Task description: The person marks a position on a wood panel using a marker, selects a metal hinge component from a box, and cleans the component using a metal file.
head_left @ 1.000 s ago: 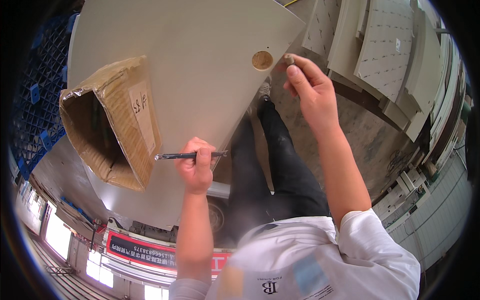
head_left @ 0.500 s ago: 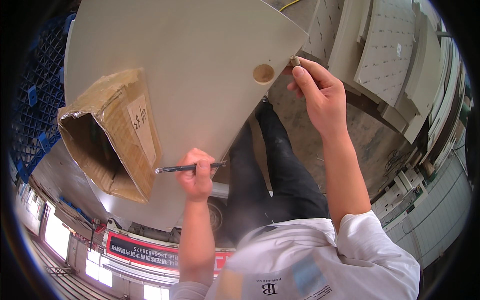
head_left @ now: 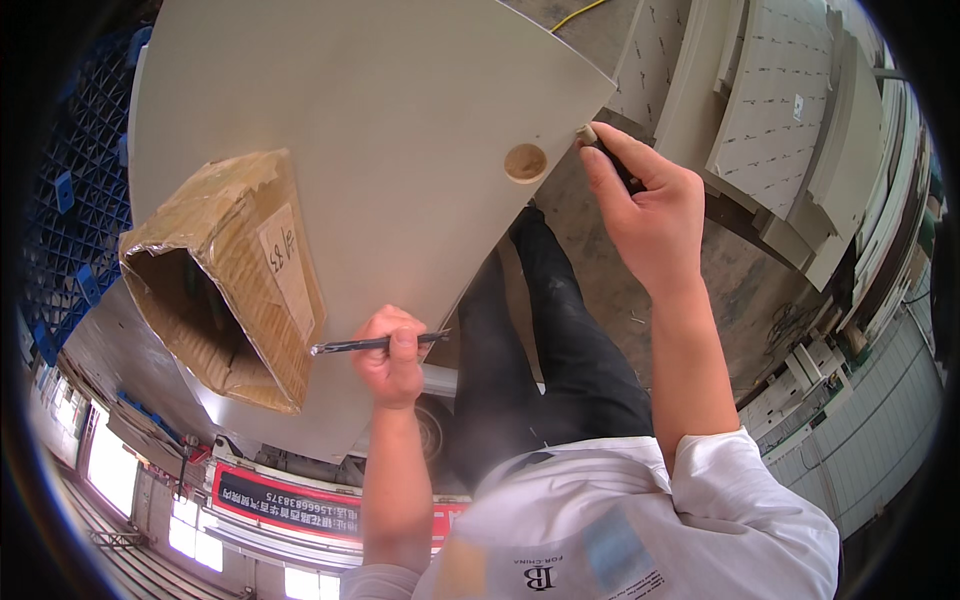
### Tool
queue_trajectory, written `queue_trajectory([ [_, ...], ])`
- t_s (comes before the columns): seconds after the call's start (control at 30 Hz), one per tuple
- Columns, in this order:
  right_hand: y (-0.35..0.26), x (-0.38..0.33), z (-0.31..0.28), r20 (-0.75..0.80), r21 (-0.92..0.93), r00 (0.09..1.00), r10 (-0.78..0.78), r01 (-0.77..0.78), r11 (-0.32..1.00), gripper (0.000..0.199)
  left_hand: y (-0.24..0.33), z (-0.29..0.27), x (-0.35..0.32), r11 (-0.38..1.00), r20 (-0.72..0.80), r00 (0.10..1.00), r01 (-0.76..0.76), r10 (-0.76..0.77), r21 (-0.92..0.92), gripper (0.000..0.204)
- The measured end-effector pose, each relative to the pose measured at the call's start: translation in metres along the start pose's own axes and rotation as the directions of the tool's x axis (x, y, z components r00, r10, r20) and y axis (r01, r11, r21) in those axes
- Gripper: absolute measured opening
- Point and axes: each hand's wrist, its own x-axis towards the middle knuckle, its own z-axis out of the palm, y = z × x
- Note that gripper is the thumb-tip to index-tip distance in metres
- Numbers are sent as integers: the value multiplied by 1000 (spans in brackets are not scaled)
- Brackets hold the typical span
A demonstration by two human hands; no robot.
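My left hand (head_left: 390, 360) is closed around a slim dark rod (head_left: 350, 346) with a shiny end, held crosswise over the near edge of a large grey-beige panel (head_left: 370, 140). Its exact kind does not show. Between thumb and forefinger, my right hand (head_left: 650, 205) pinches a small tan cylindrical piece (head_left: 586, 133) at the panel's right edge. Something dark shows under those fingers, mostly hidden. Just left of that hand, a round hole (head_left: 525, 163) with a brownish inside is cut in the panel, a tiny dark mark above it.
An open cardboard box (head_left: 285, 265) lies on the panel's left part. Blue plastic lattice (head_left: 70, 200) stands beyond the left edge. Stacked boards (head_left: 770, 100) lean at the right, and a yellow cable (head_left: 578, 14) lies on the floor at the top. A vehicle wheel (head_left: 430, 425) shows below the panel.
My right hand has shifted slightly down and right and turned, and the tan piece has moved a little down with it. My left hand keeps hold of the rod, almost unmoved.
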Motion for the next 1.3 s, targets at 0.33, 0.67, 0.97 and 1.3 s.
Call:
queue_trajectory([
  [0.33, -11, 5, -6, -45, -202, 997, -58, 48, 978, 26, 0, -2, 0, 999, -15, 999, 44, -44, -17, 35],
  [0.67, 37, 10, -41, -163, 39, 976, 147, -143, 989, 22, -2, 0, -3, 998, -28, 999, 42, -43, -36, 34],
  [0.97, 32, 9, 2, 134, 586, 956, 262, -289, 757, 25, -4, 0, 1, 999, -28, 998, 51, -51, -20, 34],
  [1.3, 26, 15, 21, 83, 670, 945, 316, -288, 685, 23, -2, 1, 1, 998, -39, 997, 65, -65, -13, 37],
])
